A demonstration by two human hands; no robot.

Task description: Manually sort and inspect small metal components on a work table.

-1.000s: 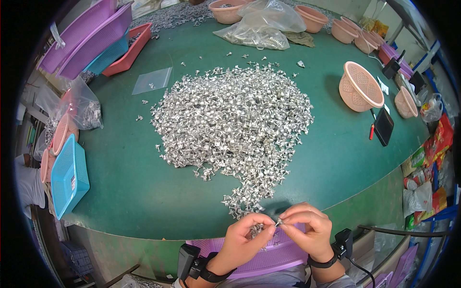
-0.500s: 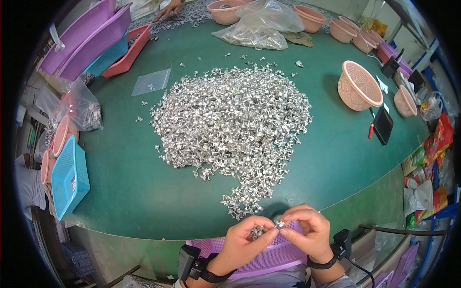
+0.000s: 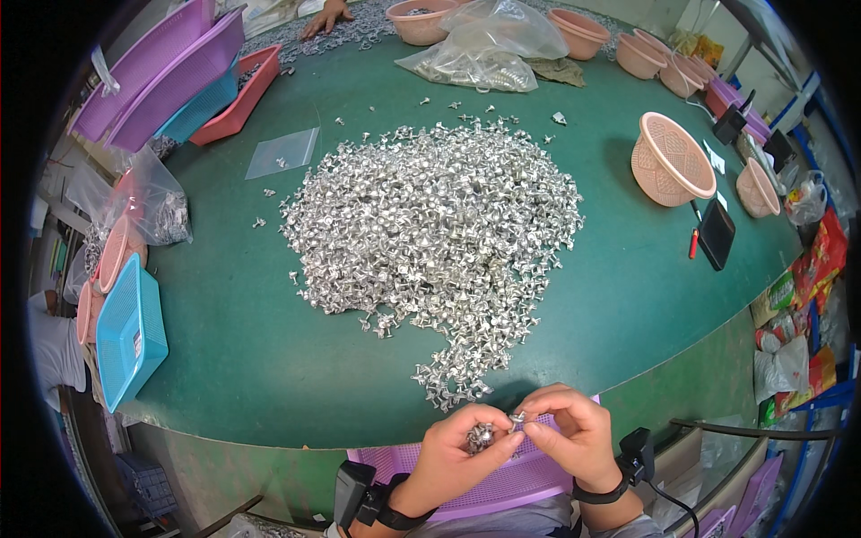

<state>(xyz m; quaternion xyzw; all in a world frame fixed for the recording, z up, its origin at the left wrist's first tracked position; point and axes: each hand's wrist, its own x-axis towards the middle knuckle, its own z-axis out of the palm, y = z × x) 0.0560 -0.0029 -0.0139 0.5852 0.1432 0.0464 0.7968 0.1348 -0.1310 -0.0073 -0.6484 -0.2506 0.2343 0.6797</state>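
Note:
Several small silvery metal parts [image 3: 480, 437] are cupped in my left hand [image 3: 459, 453], its fingers curled round them. My right hand [image 3: 574, 430] is closed in a pinch at one small metal part [image 3: 517, 419], just at my left thumb and fingertips. Both hands are over a purple plastic basket [image 3: 484, 496] at the table's front edge. Beyond them a large heap of the same metal parts [image 3: 430, 215] spreads across the green table, with a narrow tail of parts reaching toward my hands.
A peach basket [image 3: 668, 166] and a black flat object [image 3: 717, 235] lie at right. A blue basket [image 3: 134, 332] stands at the left edge. A clear plastic bag [image 3: 484, 49] lies at the back, where another person's hand [image 3: 327, 18] rests by grey parts.
My right hand has shifted slightly left and down, and the pinched part has turned. The other person's hand at the back has moved a little right.

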